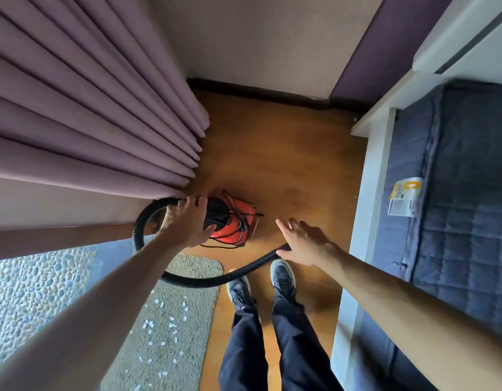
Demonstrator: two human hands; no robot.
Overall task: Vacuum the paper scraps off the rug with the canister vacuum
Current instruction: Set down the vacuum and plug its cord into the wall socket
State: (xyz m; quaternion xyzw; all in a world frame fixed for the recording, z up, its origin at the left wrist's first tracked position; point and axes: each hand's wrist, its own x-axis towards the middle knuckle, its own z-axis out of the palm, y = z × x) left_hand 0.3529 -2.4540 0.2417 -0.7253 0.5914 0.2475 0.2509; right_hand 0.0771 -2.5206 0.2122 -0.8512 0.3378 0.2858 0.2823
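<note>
**Hose underfoot, cord wound up**

The mauve curtain (89,108) hangs close over our red canister vacuum (233,221), which sits on the wooden floor (286,165) just beyond the grey rug (187,277); suction could catch its hem. Our left hand (185,221) curls over the canister's black top where the hose (204,280) joins. Our right hand (303,244) is spread flat over the hose's far end (we cannot tell if it touches). The hose loops just before our shoes (282,275), so we could trip or tug the canister over. The cord (238,218) lies bundled on the body. The paper scraps (171,325) look light; a dragged hose could scatter them.
</note>
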